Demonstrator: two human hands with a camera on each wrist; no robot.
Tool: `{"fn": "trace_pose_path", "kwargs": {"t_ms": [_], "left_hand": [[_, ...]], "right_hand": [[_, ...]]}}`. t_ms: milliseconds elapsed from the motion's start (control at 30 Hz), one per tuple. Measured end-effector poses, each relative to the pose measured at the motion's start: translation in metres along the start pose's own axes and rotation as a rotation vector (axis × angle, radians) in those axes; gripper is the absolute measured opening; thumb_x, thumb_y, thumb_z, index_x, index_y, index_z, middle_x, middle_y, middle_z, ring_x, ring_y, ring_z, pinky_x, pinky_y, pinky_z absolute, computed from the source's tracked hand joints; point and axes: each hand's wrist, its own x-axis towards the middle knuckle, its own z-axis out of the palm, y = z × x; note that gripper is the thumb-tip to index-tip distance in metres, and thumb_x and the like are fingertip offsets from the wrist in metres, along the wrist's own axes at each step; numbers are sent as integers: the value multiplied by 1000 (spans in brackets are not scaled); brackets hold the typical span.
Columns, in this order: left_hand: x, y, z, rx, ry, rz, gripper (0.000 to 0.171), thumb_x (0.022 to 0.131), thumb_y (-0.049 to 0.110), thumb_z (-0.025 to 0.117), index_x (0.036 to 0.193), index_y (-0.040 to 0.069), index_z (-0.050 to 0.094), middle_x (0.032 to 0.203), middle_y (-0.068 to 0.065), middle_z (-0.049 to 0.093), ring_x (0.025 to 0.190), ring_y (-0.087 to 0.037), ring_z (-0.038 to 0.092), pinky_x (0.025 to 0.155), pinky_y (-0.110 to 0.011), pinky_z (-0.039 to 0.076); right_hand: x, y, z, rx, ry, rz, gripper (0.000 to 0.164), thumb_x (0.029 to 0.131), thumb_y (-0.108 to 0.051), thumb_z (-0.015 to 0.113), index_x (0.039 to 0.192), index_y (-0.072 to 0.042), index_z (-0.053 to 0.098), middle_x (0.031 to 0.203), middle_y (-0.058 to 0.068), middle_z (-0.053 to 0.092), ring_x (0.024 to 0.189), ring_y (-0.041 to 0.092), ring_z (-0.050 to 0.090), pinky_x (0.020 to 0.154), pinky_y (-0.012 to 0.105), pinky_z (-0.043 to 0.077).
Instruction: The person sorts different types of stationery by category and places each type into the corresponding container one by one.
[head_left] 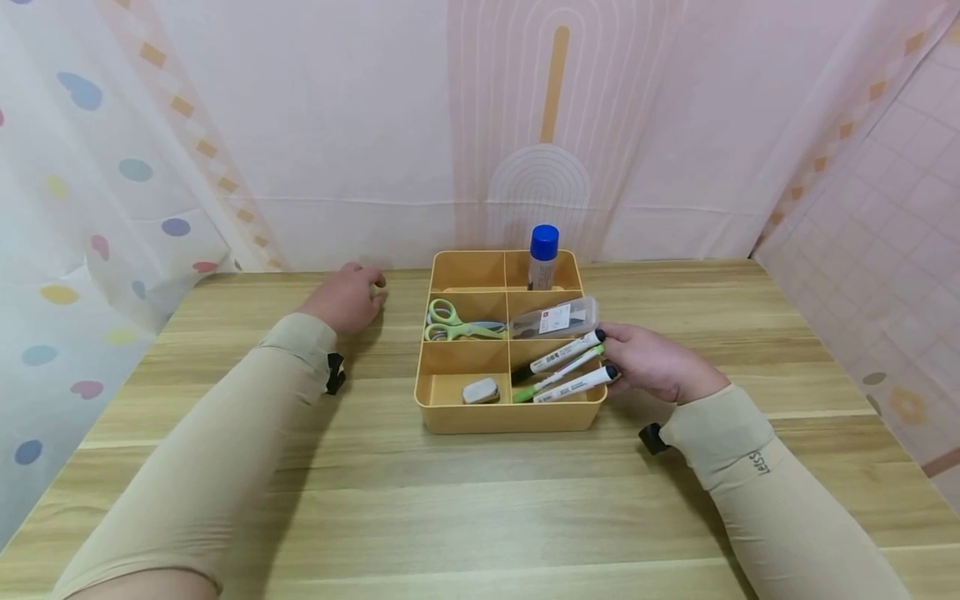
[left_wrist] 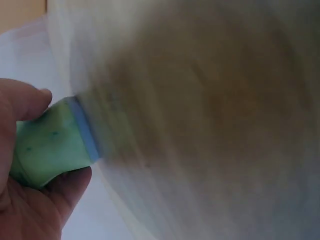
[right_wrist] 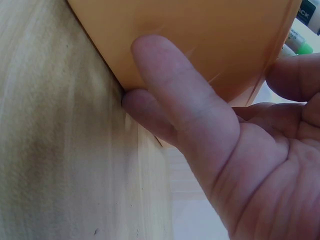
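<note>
My left hand (head_left: 347, 298) is at the back of the table, left of the yellow organizer (head_left: 510, 421). In the left wrist view its thumb and fingers grip a small light green block (left_wrist: 52, 142) with a blue edge, which the hand hides in the head view. Against the organizer's right outer wall, my right hand (head_left: 660, 362) rests fairly straight fingers (right_wrist: 175, 75); one fingertip lies low by the table. Two white markers (head_left: 577, 385) and a green-and-white pen (head_left: 566, 372) lean in the front right compartment, close to that hand.
Green-handled scissors (head_left: 450, 321) and a clear plastic case (head_left: 555, 317) occupy the middle compartments. A glue stick (head_left: 543, 254) with a blue cap stands at the back right. At the front left lies a small pale eraser (head_left: 481, 390). Printed cloth (head_left: 337, 125) hangs behind the table.
</note>
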Motion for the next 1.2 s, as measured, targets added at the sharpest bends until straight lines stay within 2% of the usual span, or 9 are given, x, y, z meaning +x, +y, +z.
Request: {"fn": "trace_pose_path", "kwargs": {"t_ms": [233,433,600,833,1200], "left_hand": [[6,-7,6,-28,-12,-11,31,100,13,58,128,-2,60,134,-30,51,117,-45,57,103,-60,49],[10,-5,5,0,-37,-19,27,100,14,58,122,0,60,126,-25,52,110,-38,55,96,-54,50],[8,0,0,10,-68,-26,24,101,13,59,121,0,59,124,-23,52,106,-36,56,93,-50,50],[4,7,-7,30,-96,-34,24,106,18,52,121,1,59,123,-22,52,105,-35,58,91,-50,51],[4,4,-10,24,-112,-35,27,107,20,50,125,1,57,126,-21,51,109,-35,58,94,-51,51]], "right_hand": [[0,-1,1,-4,-4,2,54,111,-15,28,158,10,28,141,32,57,109,24,68,92,43,61],[-2,-3,1,-8,0,10,56,111,-15,28,162,9,23,144,34,55,112,26,67,93,43,61],[-3,-5,1,-7,2,12,57,111,-14,27,162,9,22,145,35,54,113,26,67,93,42,61],[-5,-5,1,-6,-2,7,55,111,-13,26,160,10,23,145,35,53,114,26,66,93,42,61],[-3,-4,3,11,-10,-11,55,110,-12,28,160,10,25,142,34,56,109,23,67,91,41,61]]}}
